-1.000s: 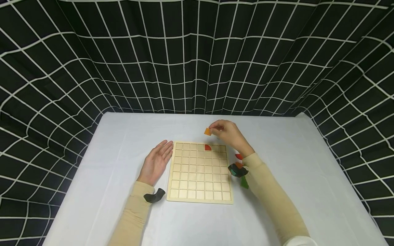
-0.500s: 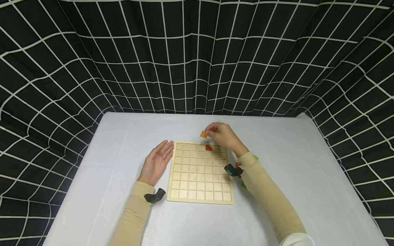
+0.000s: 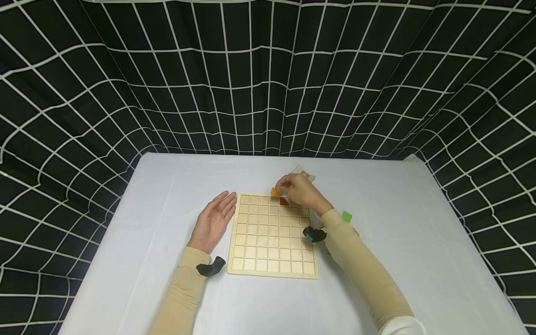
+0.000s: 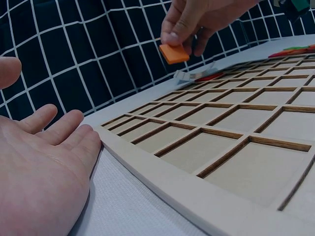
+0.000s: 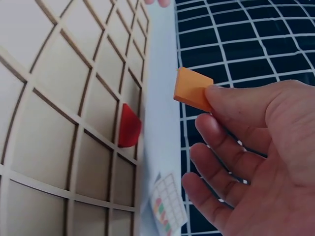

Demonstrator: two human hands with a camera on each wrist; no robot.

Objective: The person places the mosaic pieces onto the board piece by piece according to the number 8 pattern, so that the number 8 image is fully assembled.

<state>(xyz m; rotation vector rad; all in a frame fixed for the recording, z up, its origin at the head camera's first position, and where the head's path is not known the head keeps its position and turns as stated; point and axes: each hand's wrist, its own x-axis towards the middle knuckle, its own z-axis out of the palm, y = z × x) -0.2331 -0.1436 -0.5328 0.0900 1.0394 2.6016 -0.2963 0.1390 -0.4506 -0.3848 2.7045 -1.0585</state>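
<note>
Right hand (image 3: 300,190): clamped on the orange tile (image 5: 192,88), pinching it between thumb and fingertips; the other fingers are curled loosely.
Orange tile: held in the air at the board's far edge, a little right of its middle and near the red tile.
Left hand (image 3: 212,225): palm up, fingers straight, nothing in it; it lies at the board's left edge, though whether it touches cannot be told. The two hands are well apart.
Board (image 3: 268,242): pale wood, divided into square cells, flat on the white surface (image 3: 264,304).
Red tile (image 5: 129,127): in a far-row cell, right of the middle.
Card (image 5: 169,201): beyond the board, behind the right hand, printed with a grid and coloured shapes, partly hidden in the head view.
Green tile (image 3: 346,216): on the surface, just beside the right sleeve (image 3: 368,270).
Curtain (image 3: 205,70): black with white grid lines, behind the surface.
</note>
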